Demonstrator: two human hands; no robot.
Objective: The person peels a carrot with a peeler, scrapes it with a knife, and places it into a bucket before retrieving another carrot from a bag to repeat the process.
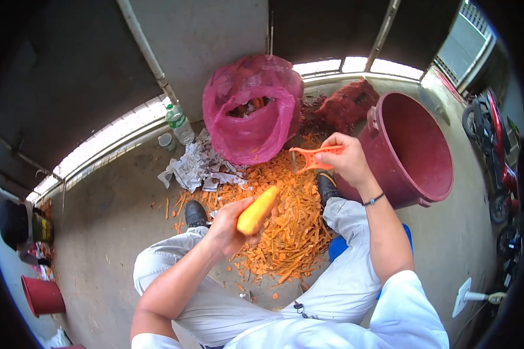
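A peeled, bright orange-yellow carrot (257, 212) lies in my left hand (234, 225), whose fingers wrap round its lower side, with the tip angled up and to the right. Above and to the right, my right hand (348, 161) holds an orange peeler (315, 158) by its handle. The peeler's head points left, well apart from the carrot. Beneath both hands, a wide heap of orange peelings (294, 232) covers the floor between my legs.
A pink mesh bag (250, 136) stands ahead, beside crumpled paper (199, 164) and a plastic bottle (179, 123). At the right a large dark red tub (384, 168) leans near a red sack (349, 106). Motorcycles (495, 151) stand far right; a red bucket (43, 295) is far left.
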